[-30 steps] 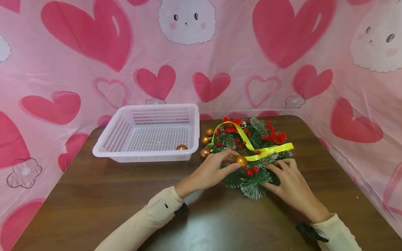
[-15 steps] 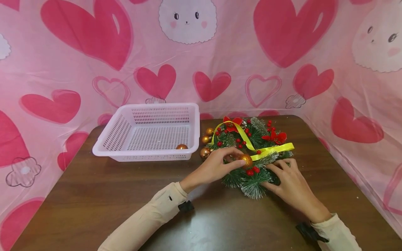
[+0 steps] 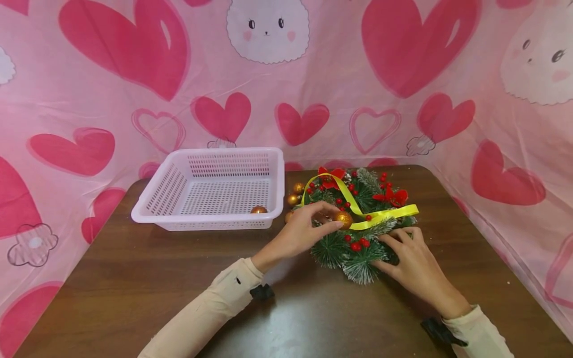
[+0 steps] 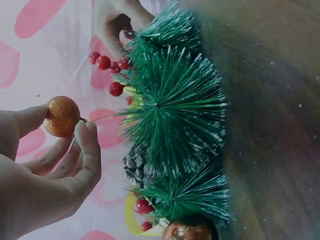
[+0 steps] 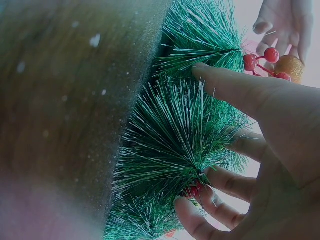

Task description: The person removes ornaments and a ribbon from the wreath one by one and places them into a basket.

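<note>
Moved since the earlier head frame: left hand [image 3: 300, 231] and the orange glitter ball [image 3: 343, 220] it holds, both shifted slightly left and away from the near edge of the wreath [image 3: 378, 228]. Right hand [image 3: 414, 263] shows no clear change of position.

Left fingers: gripping the glitter ball, thumb against one side, another fingertip at its cap. Left wrist view puts the ball just beside the wreath, apart from the needles, with a thin thread running from cap toward the foliage.

Right fingers: curled round the near right part of the wreath, thumb lying along a green tuft.

Wreath lies on the desk [image 3: 313, 318]. On it: yellow ribbon [image 3: 389, 214], loosely draped across; red berries [image 3: 355, 246] at its near side; red flower [image 3: 394, 196] at its far right; pinecone [image 4: 137, 167], seen from the left wrist.

At the wreath's left edge: gold balls [image 3: 294, 199], plus a shiny copper ball [image 4: 190, 230], mostly covered by the left hand in head view.

Left of the wreath: white basket [image 3: 201, 219], one copper-coloured ball [image 3: 258, 210] inside, in the corner nearest the wreath. Behind the wreath: pink heart-print backdrop [image 3: 335, 89].
</note>
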Motion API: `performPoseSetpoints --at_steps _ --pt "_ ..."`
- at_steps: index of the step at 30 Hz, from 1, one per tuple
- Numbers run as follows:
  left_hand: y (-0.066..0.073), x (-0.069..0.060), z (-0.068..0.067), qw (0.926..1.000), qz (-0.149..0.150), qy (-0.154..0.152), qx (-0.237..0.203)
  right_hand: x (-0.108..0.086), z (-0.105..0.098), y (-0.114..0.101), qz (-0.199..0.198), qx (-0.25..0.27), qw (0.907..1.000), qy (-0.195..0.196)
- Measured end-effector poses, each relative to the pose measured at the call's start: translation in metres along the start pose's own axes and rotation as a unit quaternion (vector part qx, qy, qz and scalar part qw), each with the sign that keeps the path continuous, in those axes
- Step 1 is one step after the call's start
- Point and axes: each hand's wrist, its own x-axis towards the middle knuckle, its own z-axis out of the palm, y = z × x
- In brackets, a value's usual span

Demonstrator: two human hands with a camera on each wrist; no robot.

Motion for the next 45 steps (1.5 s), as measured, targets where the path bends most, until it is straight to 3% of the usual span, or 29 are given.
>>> performPoseSetpoints --at_steps 4,7,12,18,27,39,45 --pt "0.001 0.000 -0.003 0.9999 -0.006 0.011 0.011 0.000 0.000 0.000 0.000 0.000 1.0000 -0.001" --pt "0.001 0.000 -0.006 1.0000 -0.005 0.005 -0.006 0.000 0.000 -0.001 -0.001 0.001 1.0000 0.000" --pt "0.004 0.001 -0.012 0.9975 -0.006 -0.025 -0.067 0.000 0.000 -0.001 0.003 0.000 1.0000 -0.004" --pt "0.009 0.001 -0.023 0.9869 -0.010 -0.047 -0.154 0.001 -0.002 -0.002 0.007 -0.004 0.9999 -0.010" --pt "0.019 -0.002 -0.045 0.9889 -0.007 -0.004 -0.149 0.001 -0.001 -0.002 0.003 -0.005 1.0000 -0.005" --pt "0.015 -0.013 -0.078 0.9821 0.007 0.056 -0.180 0.000 0.000 -0.003 0.004 -0.009 0.9999 -0.011" --pt "0.011 -0.018 -0.092 0.9861 -0.004 0.081 -0.144 0.000 0.001 -0.002 0.005 -0.008 0.9999 -0.004"
